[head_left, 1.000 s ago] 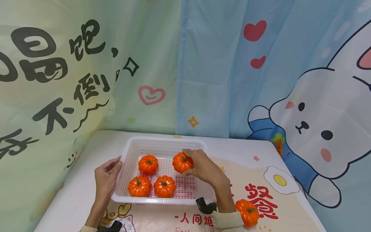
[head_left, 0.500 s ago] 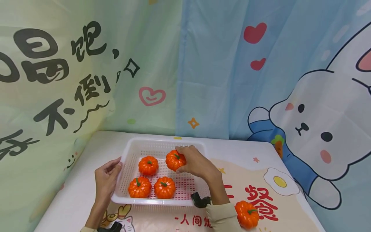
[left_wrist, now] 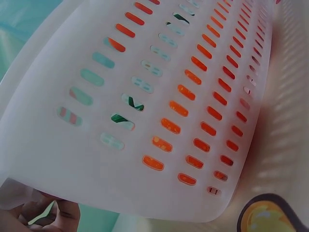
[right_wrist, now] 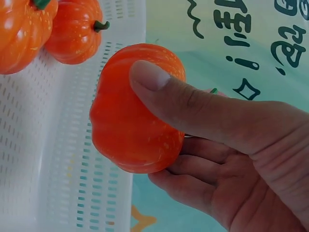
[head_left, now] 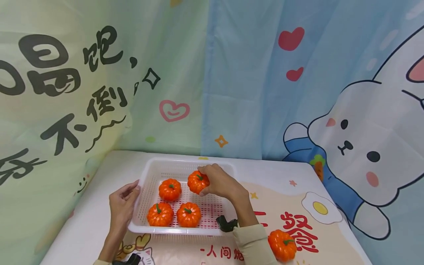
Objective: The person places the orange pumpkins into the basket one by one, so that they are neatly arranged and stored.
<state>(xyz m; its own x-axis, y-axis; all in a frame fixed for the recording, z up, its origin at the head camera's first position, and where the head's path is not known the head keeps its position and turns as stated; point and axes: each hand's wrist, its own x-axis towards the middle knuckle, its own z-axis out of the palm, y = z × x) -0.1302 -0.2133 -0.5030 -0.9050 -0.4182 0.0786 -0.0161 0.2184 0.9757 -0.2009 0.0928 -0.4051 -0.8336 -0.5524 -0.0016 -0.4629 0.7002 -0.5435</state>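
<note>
A white plastic basket (head_left: 179,231) stands on the table. My left hand (head_left: 122,202) grips its left rim; in the left wrist view the fingers (left_wrist: 60,212) show at the rim's corner beside the slotted wall. Over the basket's back right part, my right hand (head_left: 223,184) holds a small orange pumpkin (head_left: 196,182) with a green stem. Up close in the right wrist view, the thumb (right_wrist: 178,99) lies across this pumpkin, with the other fingers behind it. Three pumpkins rest in the basket: one at the back left (head_left: 170,190), one at the front left (head_left: 160,214), one at the front middle (head_left: 188,215).
Another orange pumpkin (head_left: 282,245) lies on the table to the right of the basket, near my right sleeve (head_left: 253,243). The table (head_left: 268,169) bears a printed cover, and patterned curtains (head_left: 232,92) hang behind and at the left.
My right hand has moved left and slightly toward the back with its pumpkin, over the basket. The left hand stays at the rim, and the three pumpkins inside have not moved.
</note>
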